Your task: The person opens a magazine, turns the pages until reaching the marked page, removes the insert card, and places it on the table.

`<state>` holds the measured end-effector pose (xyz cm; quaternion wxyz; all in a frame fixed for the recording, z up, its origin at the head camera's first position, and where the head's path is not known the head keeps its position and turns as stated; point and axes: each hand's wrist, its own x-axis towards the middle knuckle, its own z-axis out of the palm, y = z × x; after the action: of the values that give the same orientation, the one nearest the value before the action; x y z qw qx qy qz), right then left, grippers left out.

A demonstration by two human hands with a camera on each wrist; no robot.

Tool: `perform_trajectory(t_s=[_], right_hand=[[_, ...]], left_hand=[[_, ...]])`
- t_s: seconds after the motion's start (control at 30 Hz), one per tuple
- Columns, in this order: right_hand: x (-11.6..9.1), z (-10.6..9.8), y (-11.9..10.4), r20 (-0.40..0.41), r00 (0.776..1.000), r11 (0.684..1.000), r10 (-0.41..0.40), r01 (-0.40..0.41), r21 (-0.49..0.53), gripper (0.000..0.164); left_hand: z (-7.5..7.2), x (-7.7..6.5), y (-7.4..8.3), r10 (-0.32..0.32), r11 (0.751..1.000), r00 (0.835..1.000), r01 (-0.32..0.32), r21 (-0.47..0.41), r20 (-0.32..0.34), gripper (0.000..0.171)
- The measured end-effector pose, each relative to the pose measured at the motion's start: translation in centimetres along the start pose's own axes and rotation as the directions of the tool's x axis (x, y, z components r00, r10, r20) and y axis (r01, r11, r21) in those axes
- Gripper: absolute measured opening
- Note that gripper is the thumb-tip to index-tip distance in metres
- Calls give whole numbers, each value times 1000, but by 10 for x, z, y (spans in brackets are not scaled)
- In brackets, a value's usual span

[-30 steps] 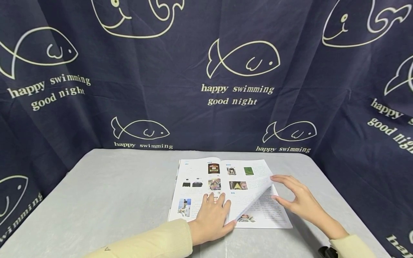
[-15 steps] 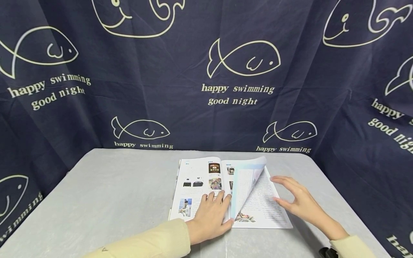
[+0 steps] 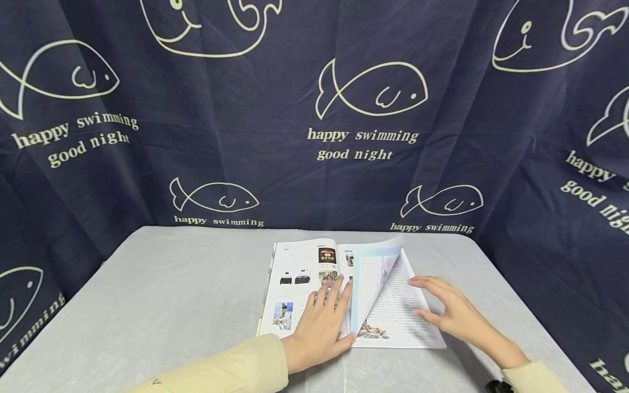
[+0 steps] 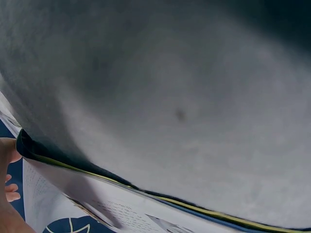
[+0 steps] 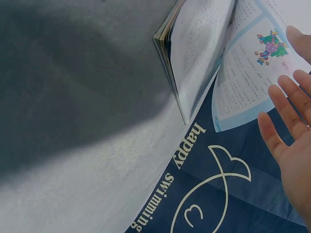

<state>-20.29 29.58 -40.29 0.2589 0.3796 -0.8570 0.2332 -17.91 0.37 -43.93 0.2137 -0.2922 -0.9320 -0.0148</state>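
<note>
An open magazine point(image 3: 403, 322) lies on the grey table with printed text and colour pictures. My left hand point(image 3: 316, 330) rests flat across its left page near the spine, fingers spread and straight; part of it appears at the left edge of the left wrist view. One right-side page point(image 3: 371, 270) stands lifted and curls over to the left, showing its blue-bordered underside. Beside the magazine's right edge is my right hand point(image 3: 454, 311), fingers apart and holding nothing. In the right wrist view the curled page point(image 5: 245, 82) shows a small colourful drawing near the fingers.
The grey cloth-covered table point(image 3: 187, 295) extends on both sides of the magazine. A dark blue curtain point(image 3: 285, 164) with fish outlines and lettering hangs behind and at the sides. A black item point(image 3: 498, 386) sits at the right wrist.
The right-hand page has lifted and curled leftward, away from the right fingers. My left hand's fingers have slid a little farther up the page. The right hand has lowered slightly.
</note>
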Motion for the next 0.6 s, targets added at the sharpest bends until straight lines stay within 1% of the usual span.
perform_trajectory(t_s=[0.13,0.27,0.4,0.6], right_hand=[[-2,2,0,-3,1000,1000,-16,16,24,59],[-4,4,1,20,1000,999,-13,13,29,56],[-6,5,0,48,999,1000,-11,10,16,55],[-11,9,0,103,995,1000,-8,10,-13,54]], left_hand=[[0,0,-1,8,1000,999,-8,10,-50,104],[1,0,-1,17,1000,996,-15,21,-83,108],[1,0,-1,14,1000,997,-12,20,-82,108],[1,0,-2,25,1000,996,-26,-4,-85,100]])
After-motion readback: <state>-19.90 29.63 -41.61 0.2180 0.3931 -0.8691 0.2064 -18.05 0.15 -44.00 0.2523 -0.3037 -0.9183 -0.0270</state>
